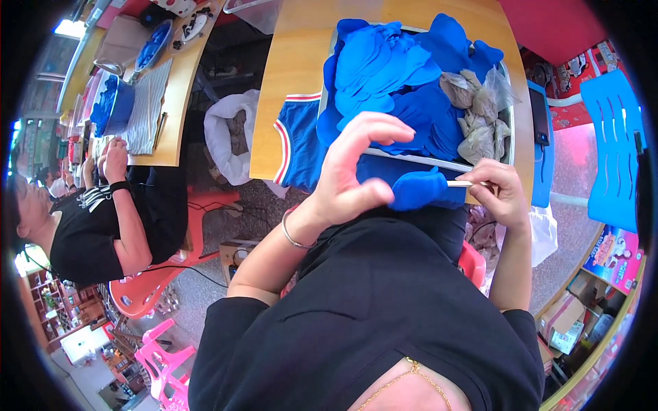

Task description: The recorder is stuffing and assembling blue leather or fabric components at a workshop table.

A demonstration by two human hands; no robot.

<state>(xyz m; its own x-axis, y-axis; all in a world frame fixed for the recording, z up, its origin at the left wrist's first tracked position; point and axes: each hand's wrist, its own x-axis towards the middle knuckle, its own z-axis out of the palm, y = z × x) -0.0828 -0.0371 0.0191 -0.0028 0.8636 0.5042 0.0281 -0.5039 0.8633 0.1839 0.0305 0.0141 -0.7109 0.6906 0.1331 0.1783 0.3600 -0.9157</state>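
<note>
My right hand [502,193] pinches a thin pale stick [458,183] between thumb and fingers. The stick's far end goes into a small rounded blue fabric piece [417,190] above my lap. To the left of that piece, my left hand [355,172] is open, its thumb and fingers curved apart with nothing between them. The thumb tip is close to the fabric; I cannot tell whether it touches. Beyond both hands, a tray [449,164] holds heaps of similar flat blue fabric pieces [384,72] and several knotted translucent bags [476,109].
A blue garment with red and white trim [299,140] lies left of the tray on the wooden table [291,61]. A white sack [229,137] stands beside the table. Another person [89,233] sits at the left table near a blue basin [113,109]. A blue chair [613,144] is at right.
</note>
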